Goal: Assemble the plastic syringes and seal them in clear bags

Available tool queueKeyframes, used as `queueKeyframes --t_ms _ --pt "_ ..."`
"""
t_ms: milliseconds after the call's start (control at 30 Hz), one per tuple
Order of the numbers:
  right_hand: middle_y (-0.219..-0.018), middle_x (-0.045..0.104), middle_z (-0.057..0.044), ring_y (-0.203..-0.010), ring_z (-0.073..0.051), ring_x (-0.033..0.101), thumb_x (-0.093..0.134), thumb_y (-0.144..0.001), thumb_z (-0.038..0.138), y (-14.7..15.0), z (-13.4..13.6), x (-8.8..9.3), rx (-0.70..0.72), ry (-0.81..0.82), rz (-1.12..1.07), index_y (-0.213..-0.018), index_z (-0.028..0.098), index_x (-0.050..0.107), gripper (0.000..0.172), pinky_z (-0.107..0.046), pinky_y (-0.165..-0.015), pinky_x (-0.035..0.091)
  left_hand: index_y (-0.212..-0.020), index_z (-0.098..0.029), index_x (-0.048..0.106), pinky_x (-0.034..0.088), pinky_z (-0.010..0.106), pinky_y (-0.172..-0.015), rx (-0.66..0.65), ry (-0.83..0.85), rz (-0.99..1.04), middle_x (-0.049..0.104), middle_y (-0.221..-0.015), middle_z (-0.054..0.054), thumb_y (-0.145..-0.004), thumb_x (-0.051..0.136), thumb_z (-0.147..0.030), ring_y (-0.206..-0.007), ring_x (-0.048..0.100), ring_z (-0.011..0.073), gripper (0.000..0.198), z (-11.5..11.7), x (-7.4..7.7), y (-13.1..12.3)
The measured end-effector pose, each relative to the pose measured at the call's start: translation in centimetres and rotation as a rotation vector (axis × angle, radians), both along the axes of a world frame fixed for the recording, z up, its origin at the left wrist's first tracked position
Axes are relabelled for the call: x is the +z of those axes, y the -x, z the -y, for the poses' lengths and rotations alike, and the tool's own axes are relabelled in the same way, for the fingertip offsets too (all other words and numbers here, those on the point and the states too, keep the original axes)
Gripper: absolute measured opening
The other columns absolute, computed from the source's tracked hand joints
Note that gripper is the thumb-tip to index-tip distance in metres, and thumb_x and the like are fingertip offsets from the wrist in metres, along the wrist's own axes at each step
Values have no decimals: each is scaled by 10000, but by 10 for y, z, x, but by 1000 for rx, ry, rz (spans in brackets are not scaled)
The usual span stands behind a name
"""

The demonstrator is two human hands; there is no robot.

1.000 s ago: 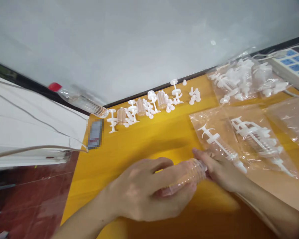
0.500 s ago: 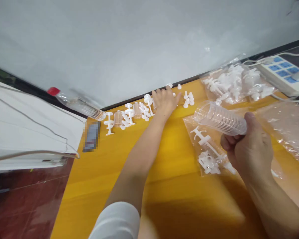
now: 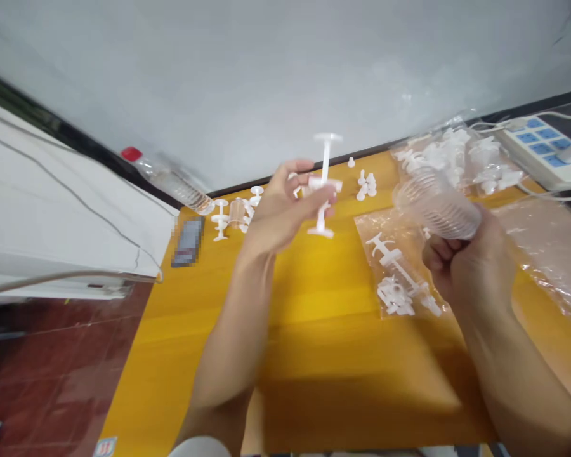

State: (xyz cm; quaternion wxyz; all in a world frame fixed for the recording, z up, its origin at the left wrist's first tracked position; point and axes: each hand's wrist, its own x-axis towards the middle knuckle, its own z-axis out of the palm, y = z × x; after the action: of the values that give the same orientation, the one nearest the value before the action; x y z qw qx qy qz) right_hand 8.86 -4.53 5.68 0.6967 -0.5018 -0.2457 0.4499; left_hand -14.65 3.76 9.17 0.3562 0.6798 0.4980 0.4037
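Note:
My left hand (image 3: 285,209) is closed on a white plastic plunger (image 3: 325,162), held upright above the table, with a disc at its top and a collar at mid-length. My right hand (image 3: 476,273) grips a clear ribbed plastic cylinder (image 3: 440,203), slightly blurred, its far end tilted up and left. Below the cylinder lies a clear bag (image 3: 368,231) with a white plunger assembly and small white parts in it. Behind my left hand are another white plunger (image 3: 220,220) and a clear tube (image 3: 237,213). Several small white nozzles (image 3: 366,185) lie near the wall.
A water bottle with a red cap (image 3: 171,184) leans at the wall, beside a phone (image 3: 188,241). At the right are a bag of white parts (image 3: 450,152), a power strip (image 3: 547,149) with cables and an empty-looking plastic bag (image 3: 552,254). The yellow table (image 3: 323,355) borders the wall.
My left hand has lifted a white plunger from the row by the wall and brought it closer. My right hand still holds the cylinder, whose angle has shifted slightly.

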Motion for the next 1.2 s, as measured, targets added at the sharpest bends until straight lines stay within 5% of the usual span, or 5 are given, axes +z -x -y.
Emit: queueKeyframes --t_ms 100,333,700,967,1200 --pt "-470 249 71 -398 -93 268 635 -919 563 6 8 -8 151 97 200 -590 254 311 556 -280 -384 230 -1352 -265 516 624 325 -703 -182 208 119 712 -1143 85 -742 872 -375 -879 752 207 714 60 -5 45" --pt "-407 405 11 -377 -99 355 472 -984 655 34 31 -14 513 172 709 -488 217 389 667 -292 -428 251 -1124 -192 728 586 261 -692 -260 255 -307 776 -871 37 -810 797 -358 -788 728 172 361 129 20 106" --pt "-411 395 24 -404 -101 383 452 -977 693 55 49 -37 608 111 582 -518 219 353 666 -263 -442 282 -1231 -212 633 577 277 -732 -289 329 -495 779 -1004 46 -864 698 -492 -878 738 196 466 147 57 93" --pt "-388 410 6 -383 -97 382 399 -1020 588 68 56 -24 638 116 619 -457 205 391 680 -266 -446 265 -1264 -238 564 607 355 -811 -300 281 -556 742 -1183 94 -851 712 -460 -917 761 228 492 148 59 77" --pt "-397 441 1 -403 -107 415 419 -1011 574 65 54 -36 635 105 578 -460 204 409 664 -258 -458 298 -1332 -242 534 600 383 -796 -298 196 -666 766 -1140 103 -872 684 -442 -875 769 247 524 144 60 73"
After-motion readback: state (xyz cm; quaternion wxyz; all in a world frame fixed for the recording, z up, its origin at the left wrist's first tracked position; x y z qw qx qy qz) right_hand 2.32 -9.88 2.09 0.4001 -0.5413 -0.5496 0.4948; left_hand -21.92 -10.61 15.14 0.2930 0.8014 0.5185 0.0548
